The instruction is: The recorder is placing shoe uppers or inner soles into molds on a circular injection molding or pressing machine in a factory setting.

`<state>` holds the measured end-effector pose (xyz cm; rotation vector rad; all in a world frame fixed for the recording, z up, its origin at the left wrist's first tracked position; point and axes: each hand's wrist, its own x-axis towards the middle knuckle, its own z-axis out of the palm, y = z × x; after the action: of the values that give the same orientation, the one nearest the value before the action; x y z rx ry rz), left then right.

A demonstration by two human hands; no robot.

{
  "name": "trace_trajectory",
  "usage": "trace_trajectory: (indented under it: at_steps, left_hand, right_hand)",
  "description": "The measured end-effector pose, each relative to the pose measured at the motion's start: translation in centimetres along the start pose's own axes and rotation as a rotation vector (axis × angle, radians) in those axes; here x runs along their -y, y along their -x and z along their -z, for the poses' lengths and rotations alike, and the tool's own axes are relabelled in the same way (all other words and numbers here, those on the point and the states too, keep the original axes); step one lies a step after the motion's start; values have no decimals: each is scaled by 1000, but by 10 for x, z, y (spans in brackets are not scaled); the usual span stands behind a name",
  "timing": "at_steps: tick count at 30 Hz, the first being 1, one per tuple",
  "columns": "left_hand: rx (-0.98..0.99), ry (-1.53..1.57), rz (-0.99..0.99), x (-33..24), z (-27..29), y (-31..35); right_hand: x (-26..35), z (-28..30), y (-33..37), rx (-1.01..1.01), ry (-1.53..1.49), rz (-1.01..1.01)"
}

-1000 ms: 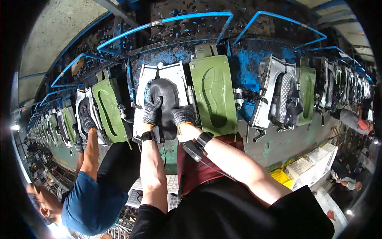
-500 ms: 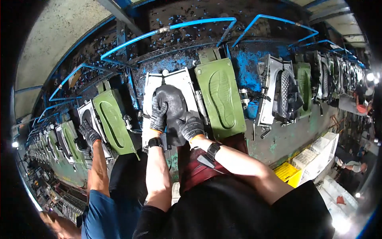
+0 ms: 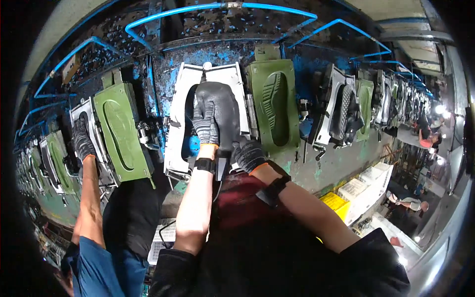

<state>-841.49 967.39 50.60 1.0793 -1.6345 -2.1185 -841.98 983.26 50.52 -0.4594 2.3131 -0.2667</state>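
Note:
A black, rounded shoe upper (image 3: 228, 106) sits over the foot-shaped opening of a white metal mold frame (image 3: 180, 91), its wide end pointing away from me. The opening shows dark along its left side. My left hand (image 3: 206, 126), in a grey striped glove, is closed over the upper's left part, fingers pointing away. At the upper's near right edge is my gloved right hand (image 3: 250, 156), its fingers curled against it; the fingertips are partly hidden. An open green mold plate (image 3: 257, 114) with a sole-shaped hollow stands just right of the frame.
Blue bent pipes (image 3: 222, 6) run above the molds. On the left, a co-worker's gloved hand (image 3: 83, 141) reaches into another mold beside a green plate (image 3: 118, 133). More molds (image 3: 341, 109) line the right. Yellow (image 3: 335, 204) and white crates (image 3: 368, 183) stand at lower right.
My left hand has shifted from the upper's left side onto its top. The upper sits farther right in the frame, baring the opening's left side. My view has turned slightly.

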Motion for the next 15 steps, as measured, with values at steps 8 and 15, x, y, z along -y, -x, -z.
trace_trajectory:
  at_steps: [8,15]
  left_hand:
    - [-187,-1099,-310,51,20,78]
    - [288,-1370,-282,12,34,114]
  right_hand:
    - [28,87,-24,41,357,467]
    - [102,81,-70,-7,1030,1238]
